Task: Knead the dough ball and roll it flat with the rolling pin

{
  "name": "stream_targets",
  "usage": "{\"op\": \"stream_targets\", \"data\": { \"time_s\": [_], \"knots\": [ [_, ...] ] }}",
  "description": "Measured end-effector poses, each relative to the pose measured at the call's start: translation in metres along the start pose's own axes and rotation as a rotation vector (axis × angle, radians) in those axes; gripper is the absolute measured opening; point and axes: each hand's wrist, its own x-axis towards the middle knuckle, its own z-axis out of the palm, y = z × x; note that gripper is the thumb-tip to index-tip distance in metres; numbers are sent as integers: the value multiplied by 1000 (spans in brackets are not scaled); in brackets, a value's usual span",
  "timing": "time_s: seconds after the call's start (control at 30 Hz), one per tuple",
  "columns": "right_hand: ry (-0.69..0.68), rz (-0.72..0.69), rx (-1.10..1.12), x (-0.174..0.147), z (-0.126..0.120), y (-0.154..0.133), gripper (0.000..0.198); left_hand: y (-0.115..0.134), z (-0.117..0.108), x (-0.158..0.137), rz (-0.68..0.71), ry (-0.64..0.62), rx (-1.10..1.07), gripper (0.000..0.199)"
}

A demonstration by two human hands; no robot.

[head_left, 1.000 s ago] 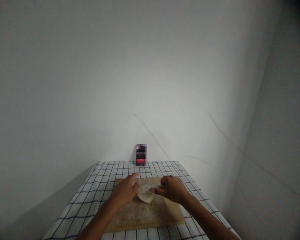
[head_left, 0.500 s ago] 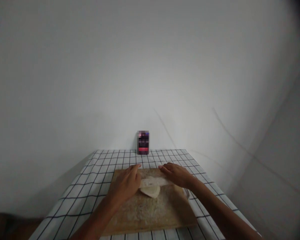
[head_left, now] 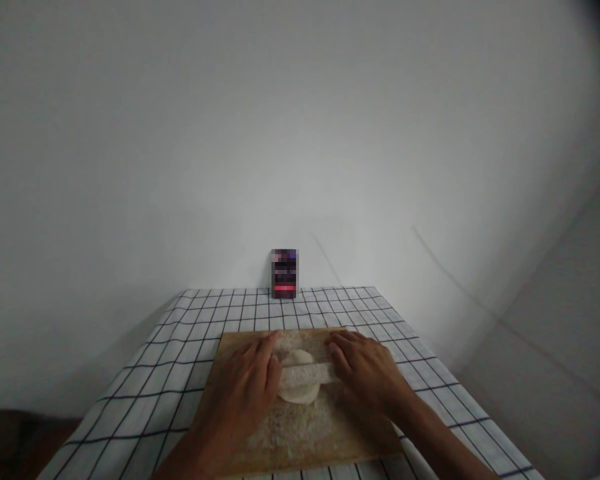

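Note:
A floury rolling pin lies crosswise over a flat, pale round of dough. The dough shows on both the far and near sides of the pin. Over the pin's left end rests my left hand, closed on it, thumb beside the dough. My right hand covers the right end in the same way, fingers curled over. Both pin ends are hidden under the hands. Beneath everything is a wooden board dusted with flour.
A white tablecloth with dark grid lines covers the table under the board. At the far edge a pixelated dark upright object leans near the pale wall. Something dark, unclear, sits at the lower left.
The rolling pin and both hands have come back toward me, from the dough's far edge onto its middle. The dough's far part now shows beyond the pin. The view has shifted slightly.

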Motion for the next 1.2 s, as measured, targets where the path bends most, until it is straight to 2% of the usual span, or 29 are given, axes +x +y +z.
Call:
{"op": "stream_targets", "data": {
  "time_s": [0.13,0.3,0.5,0.73,0.93,1.2],
  "knots": [
    [33,-9,2,-12,1,-3,42,8,-6,-4,-57,-17,-59,40],
    [86,-4,-9,-26,5,-10,42,10,-2,-23,3,5,-56,42],
    [127,1,6,-36,13,-13,44,13,3,-36,-20,43,-56,50],
    [159,-31,68,-50,26,-8,47,23,-8,-37,-1,33,-11,57],
    [150,-46,76,-62,26,-10,46,30,-14,-39,-49,-36,-27,54],
    [172,-15,116,-84,33,-14,46,41,-19,-58,-52,-7,-36,68]
  ]
}}
